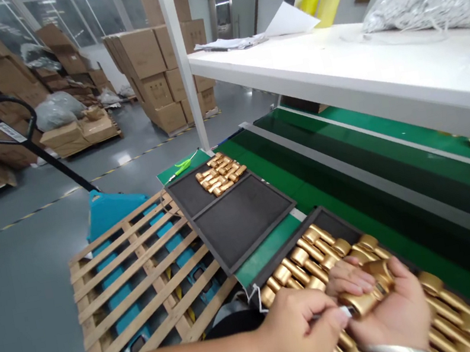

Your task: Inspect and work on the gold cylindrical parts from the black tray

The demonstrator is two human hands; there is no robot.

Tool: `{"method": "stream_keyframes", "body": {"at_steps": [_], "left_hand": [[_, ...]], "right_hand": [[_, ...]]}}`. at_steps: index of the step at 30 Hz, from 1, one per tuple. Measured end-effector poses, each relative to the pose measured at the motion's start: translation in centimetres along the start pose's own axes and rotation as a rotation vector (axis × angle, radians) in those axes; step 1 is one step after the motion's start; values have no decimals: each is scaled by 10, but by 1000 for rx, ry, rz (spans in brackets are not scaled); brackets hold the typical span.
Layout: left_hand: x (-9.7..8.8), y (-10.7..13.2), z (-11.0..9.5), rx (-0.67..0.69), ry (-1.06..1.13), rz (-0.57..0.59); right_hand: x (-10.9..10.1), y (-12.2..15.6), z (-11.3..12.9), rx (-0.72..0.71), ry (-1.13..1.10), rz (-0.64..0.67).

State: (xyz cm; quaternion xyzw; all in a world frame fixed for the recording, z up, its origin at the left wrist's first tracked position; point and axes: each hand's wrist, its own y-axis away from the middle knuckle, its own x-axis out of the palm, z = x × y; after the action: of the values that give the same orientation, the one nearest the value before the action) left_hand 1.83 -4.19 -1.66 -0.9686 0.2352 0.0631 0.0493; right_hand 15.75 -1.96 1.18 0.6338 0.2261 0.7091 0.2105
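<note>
Over black tray [337,222], right hand [392,321] cradles gold cylinder [360,303]; left hand [301,339] beside.

Left hand [298,339]: fingers cover most of a small pale item [345,312], perhaps a blade
Right hand [390,324]: fingers partly hide a gold metal part [359,302]
Tray of gold parts [287,245]: cut off by the bottom edge
Plastic bags [426,2]: contents too small to tell

Stacked cardboard cartons [150,76] and a white shelf [310,61] border the grey floor [23,307].
</note>
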Motion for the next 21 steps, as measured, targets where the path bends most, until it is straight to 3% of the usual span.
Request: {"method": "stream_keyframes", "body": {"at_steps": [11,21], "left_hand": [[0,1,-3,7,29,-13],[-4,1,-1,-319,51,122]], "right_hand": [[-7,-5,-3,101,-73,2],[8,9,-11,-330,319,-57]]}}
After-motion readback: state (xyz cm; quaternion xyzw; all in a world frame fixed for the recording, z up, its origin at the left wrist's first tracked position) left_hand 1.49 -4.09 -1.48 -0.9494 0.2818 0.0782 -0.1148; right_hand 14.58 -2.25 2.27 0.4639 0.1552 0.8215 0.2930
